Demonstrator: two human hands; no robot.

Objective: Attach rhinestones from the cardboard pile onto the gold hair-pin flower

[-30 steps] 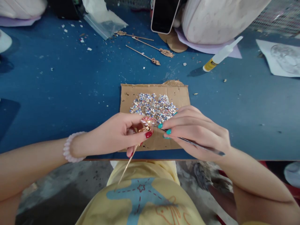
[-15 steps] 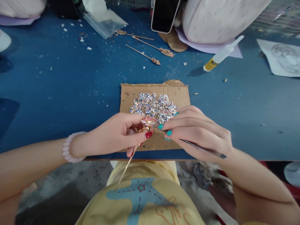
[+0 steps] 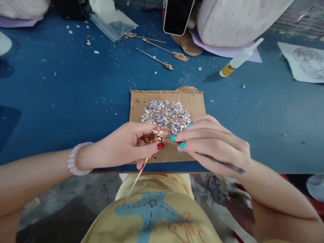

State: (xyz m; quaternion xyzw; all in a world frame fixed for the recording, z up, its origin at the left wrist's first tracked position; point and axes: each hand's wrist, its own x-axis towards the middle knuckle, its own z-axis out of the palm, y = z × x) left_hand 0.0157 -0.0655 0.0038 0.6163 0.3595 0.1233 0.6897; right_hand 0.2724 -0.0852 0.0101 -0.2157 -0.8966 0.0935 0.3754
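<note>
My left hand (image 3: 129, 141) is closed around a gold hairpin (image 3: 138, 177) whose stick slants down toward my shirt. The hairpin's ornate head carries pink and red stones and shows above my thumb. In my right hand (image 3: 215, 145) is a thin metal pair of tweezers (image 3: 211, 158), its tip close to the hairpin's head. Whether the tip touches the head or grips a stone is too small to tell. Just beyond both hands, a pile of small shiny rhinestones (image 3: 167, 113) lies on a cardboard sheet (image 3: 194, 98).
Three gold hairpins (image 3: 162, 62) lie farther back on the blue table (image 3: 76, 87). A glue bottle (image 3: 234, 62) stands at the back right near a printed paper (image 3: 307, 62). A phone (image 3: 178, 15), a pale bag (image 3: 235, 22) and a plastic bag (image 3: 111, 22) line the far side.
Almost nothing differs. The tweezers' rear end has dipped very slightly in my right hand, while my left hand and the hairpin hold the same place.
</note>
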